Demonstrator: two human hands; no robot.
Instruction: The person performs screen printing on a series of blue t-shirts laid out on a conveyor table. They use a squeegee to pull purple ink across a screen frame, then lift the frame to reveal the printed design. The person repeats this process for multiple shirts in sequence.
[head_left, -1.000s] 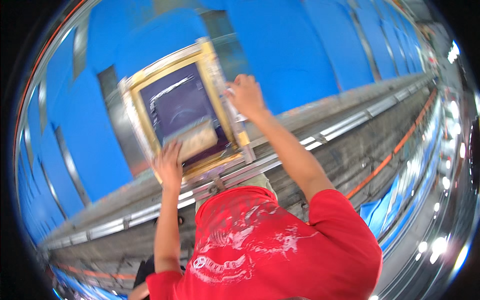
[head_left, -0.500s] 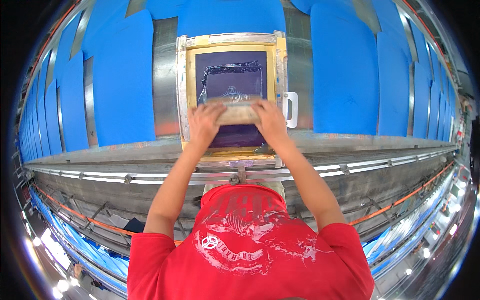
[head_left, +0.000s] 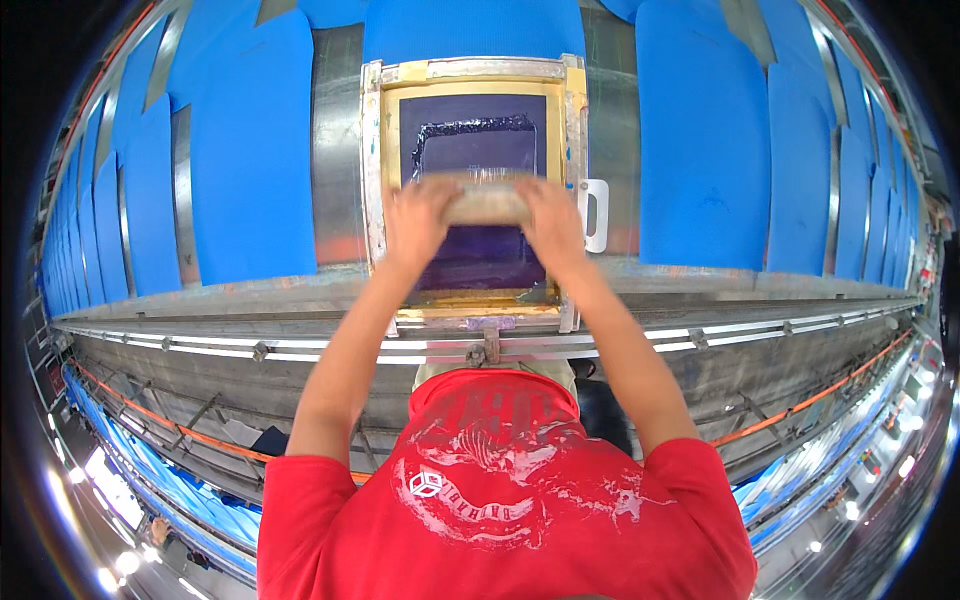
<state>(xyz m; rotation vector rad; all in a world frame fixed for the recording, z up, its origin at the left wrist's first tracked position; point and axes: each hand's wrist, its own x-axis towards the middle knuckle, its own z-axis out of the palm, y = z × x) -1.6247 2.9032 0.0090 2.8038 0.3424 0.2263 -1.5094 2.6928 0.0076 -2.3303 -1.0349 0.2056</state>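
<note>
A screen-printing frame [head_left: 376,150] lies on the long table in front of me, its inner border covered with yellow tape. Across its dark purple mesh [head_left: 470,262] I hold a wide wooden-handled squeegee [head_left: 487,205] by both ends. My left hand [head_left: 418,220] is closed round the left end, and my right hand [head_left: 552,222] grips the right end. Both are slightly blurred. Glossy dark ink [head_left: 470,127] lies in a band along the far part of the mesh. The squeegee's blade is hidden beneath the handle and fingers.
Blue sheets [head_left: 250,150] lie in rows on the metal table to both sides. A white handle-shaped piece [head_left: 596,215] sits against the frame's right side. Metal rails [head_left: 640,343] run along the near table edge, with orange bars [head_left: 790,405] lower down.
Both hands have slid the squeegee a little farther away from me over the mesh, covering more of the pale design there. The whole view has shifted slightly.
</note>
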